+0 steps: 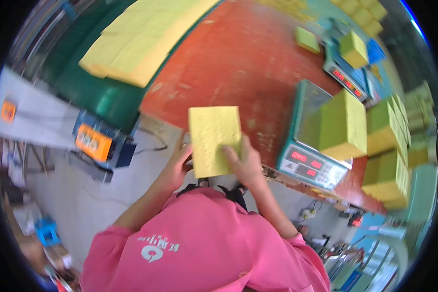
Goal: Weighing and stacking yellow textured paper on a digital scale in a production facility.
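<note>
A rectangular stack of yellow paper (211, 131) with small dents on its top face is held in front of my body. My right hand (248, 163) grips its right side, thumb lying over the top face. On the lower left edge my left hand (176, 169) closes round the stack; its fingers are partly hidden beneath. To the right, a green-and-white digital scale (297, 153) with a lit red display carries a tall block of yellow paper (343, 126).
A red worktable (228, 73) spreads ahead. Yellow paper sheets (136, 44) lie on a green conveyor belt (100, 97) at left, near an orange control box (92, 142). A second scale (345, 80) and several yellow blocks (387, 180) stand at right.
</note>
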`<state>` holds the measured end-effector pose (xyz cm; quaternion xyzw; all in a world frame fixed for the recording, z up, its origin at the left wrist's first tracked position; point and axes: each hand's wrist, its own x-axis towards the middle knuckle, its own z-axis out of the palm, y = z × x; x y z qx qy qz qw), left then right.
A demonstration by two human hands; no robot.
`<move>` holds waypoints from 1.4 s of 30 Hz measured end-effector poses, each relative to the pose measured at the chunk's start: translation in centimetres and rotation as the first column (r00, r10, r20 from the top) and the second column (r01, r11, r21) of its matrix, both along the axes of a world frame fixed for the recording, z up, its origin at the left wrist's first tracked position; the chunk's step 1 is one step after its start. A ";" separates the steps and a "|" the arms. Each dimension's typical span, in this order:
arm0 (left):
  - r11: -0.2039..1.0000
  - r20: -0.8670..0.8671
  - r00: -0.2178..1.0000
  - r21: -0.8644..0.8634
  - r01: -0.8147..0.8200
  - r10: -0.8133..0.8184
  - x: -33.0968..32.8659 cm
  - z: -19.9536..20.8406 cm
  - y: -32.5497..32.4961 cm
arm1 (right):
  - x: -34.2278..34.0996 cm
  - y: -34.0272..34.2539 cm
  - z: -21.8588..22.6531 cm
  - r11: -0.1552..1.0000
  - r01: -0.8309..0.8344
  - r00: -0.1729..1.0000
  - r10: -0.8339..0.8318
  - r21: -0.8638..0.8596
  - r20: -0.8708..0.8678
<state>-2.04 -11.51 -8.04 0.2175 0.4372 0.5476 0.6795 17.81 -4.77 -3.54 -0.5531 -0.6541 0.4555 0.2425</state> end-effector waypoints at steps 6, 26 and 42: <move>0.994 -0.270 0.962 0.090 0.056 -0.030 1.9 4.6 0.4 | 2.7 -1.1 -0.4 0.998 -0.063 0.968 0.060 -0.006 -0.243; 0.800 -0.322 0.838 0.284 0.529 -0.440 30.0 24.6 20.1 | 34.5 14.9 14.8 0.956 0.284 0.678 -0.258 -0.078 -0.688; 0.871 -0.517 0.769 0.085 0.483 -0.376 31.7 21.4 21.3 | 36.0 16.3 12.0 0.964 0.222 0.801 -0.265 -0.146 -0.537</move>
